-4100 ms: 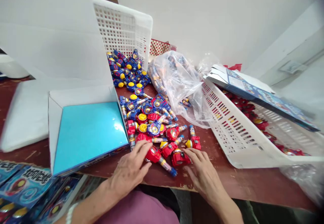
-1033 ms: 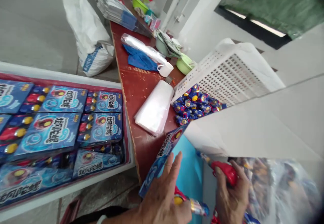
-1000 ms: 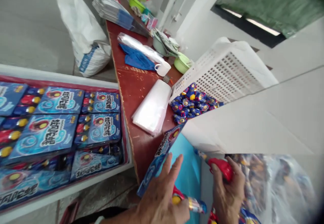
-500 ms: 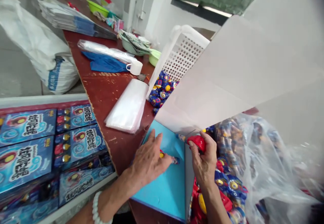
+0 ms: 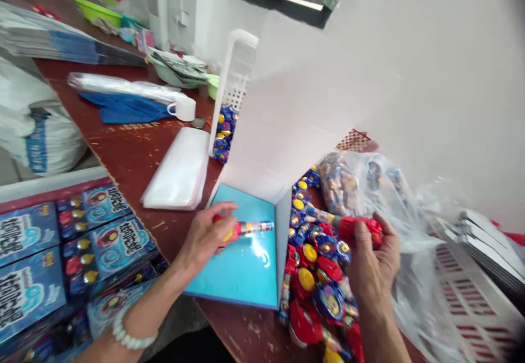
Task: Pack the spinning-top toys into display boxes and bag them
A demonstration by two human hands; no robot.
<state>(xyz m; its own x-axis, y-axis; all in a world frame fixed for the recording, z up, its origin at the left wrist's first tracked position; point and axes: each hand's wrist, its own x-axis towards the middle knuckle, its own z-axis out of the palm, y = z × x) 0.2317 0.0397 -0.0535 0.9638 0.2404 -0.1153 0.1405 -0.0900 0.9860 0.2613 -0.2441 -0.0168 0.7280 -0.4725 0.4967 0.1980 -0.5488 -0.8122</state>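
My left hand (image 5: 203, 237), with a pale bead bracelet at its wrist, is closed around a red-and-yellow toy with a clear, printed tube (image 5: 256, 227). It holds this toy over the blue-lined open box (image 5: 238, 273). Out to the right, my right hand (image 5: 375, 262) grips a second red toy (image 5: 348, 227) of the same sort, its tube pointing left. Below that hand lies a heap of red and blue toys (image 5: 324, 248), right against the box's side wall. The tall white lid (image 5: 299, 100) stands up behind the box.
Left of the box lie a stack of clear bags (image 5: 178, 169) and a white mug (image 5: 184, 109). Packed blue boxes (image 5: 30, 286) fill a crate at lower left. A white basket (image 5: 238, 81) stands behind the lid; a clear plastic bag (image 5: 369, 182) of toys sits at right.
The view has swung to the right. My left hand has lifted its toy off the box floor. My right hand, still gripping a red toy, has moved right, away from the box.
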